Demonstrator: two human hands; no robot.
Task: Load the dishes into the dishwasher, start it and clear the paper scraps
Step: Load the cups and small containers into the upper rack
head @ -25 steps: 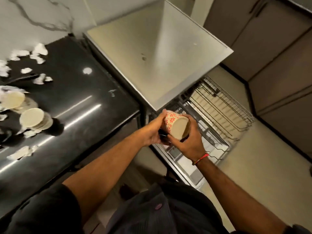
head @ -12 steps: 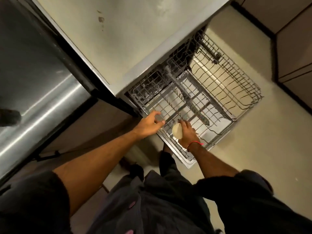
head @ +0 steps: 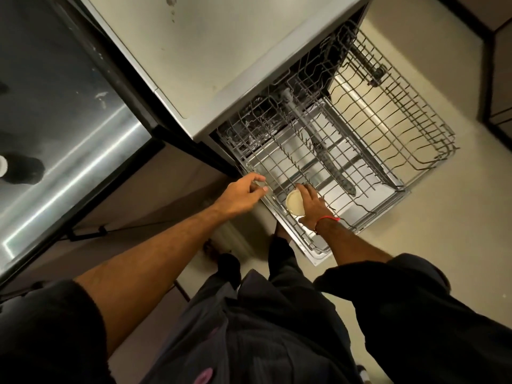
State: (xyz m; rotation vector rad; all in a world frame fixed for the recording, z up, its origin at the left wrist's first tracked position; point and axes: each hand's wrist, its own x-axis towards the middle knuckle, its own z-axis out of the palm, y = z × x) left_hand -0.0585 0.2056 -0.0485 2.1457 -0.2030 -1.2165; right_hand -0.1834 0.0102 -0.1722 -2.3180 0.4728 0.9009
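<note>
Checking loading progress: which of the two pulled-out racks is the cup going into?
The lower rack, nearest the person; the right hand holds the cup there. The upper rack holds nothing.

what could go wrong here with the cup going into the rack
1. The right hand holds the cup among the upright tines at the near corner of the lower rack; let go off-centre, it may tip over.
2. The left hand hovers by the rack's near edge and could catch on the wire.
3. The upper rack is pulled out too, so rising carelessly might knock it.
</note>
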